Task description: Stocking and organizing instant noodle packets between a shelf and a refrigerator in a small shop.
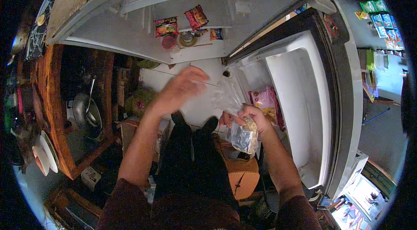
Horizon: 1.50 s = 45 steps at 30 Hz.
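My right hand (256, 116) grips a clear plastic bag (248, 137) around its middle. Pale yellowish pieces fill the bag's lower part, and its loose, crumpled top points up and to the left. To the left of the bag, my left hand (189, 83) is raised and blurred by motion. A thin pale strand (211, 84) stretches from its fingers towards the bag's top; whether this is a rubber band or string is unclear. Close beyond my right hand, a pink printed food packet (265, 103) stands in the open refrigerator door.
The white refrigerator door (294, 109) hangs open at my right. Ahead, the refrigerator compartment (120, 39) holds noodle packets (166, 27), a pinkish container (169, 43) and a round bowl (187, 39). A wooden shelf (53, 99) with a metal pan (83, 112) flanks my left. An orange-brown stool (242, 181) stands by my legs.
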{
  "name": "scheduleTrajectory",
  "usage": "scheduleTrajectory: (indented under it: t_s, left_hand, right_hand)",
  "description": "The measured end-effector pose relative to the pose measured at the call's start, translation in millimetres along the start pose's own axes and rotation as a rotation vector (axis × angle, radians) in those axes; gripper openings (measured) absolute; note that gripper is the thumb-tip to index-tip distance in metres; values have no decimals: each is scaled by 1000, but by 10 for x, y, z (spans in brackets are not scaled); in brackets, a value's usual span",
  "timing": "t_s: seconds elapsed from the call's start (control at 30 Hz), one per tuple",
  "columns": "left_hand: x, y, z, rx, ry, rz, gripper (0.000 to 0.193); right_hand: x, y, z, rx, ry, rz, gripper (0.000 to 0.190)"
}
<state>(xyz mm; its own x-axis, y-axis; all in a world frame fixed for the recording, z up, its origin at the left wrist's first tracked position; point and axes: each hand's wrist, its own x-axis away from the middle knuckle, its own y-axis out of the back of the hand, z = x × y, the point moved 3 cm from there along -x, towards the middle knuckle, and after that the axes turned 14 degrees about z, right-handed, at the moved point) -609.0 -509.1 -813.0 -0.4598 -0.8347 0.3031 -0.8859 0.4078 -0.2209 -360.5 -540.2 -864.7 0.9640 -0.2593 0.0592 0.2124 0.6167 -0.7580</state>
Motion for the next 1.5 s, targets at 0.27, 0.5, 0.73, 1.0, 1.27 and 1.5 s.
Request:
scheduleTrajectory:
  t_s: [0.27,0.5,0.73,1.0,1.27,1.5]
  left_hand:
    - [-126,-256,215,275,33,-87,15]
    - [-131,-96,55,-4,87,-239,19]
    - [-29,-570,-659,-1206,-642,-21,37]
    - [-156,-440,-30,-1345,130,661,26]
    - [-114,-416,-90,-735,447,830,38]
    - [-46,-246,2,-625,377,742,46]
  right_hand:
    - [-85,-37,-56,-88,-125,-81,40]
    - [-132,58,-198,-240,-100,-78,50]
    - [-220,-151,34,-92,-223,-110,47]
    - [-235,-217,303,501,-426,-22,34]
    - [-174,12,127,652,-505,-80,32]
    - [-214,-67,377,1078,202,-383,30]
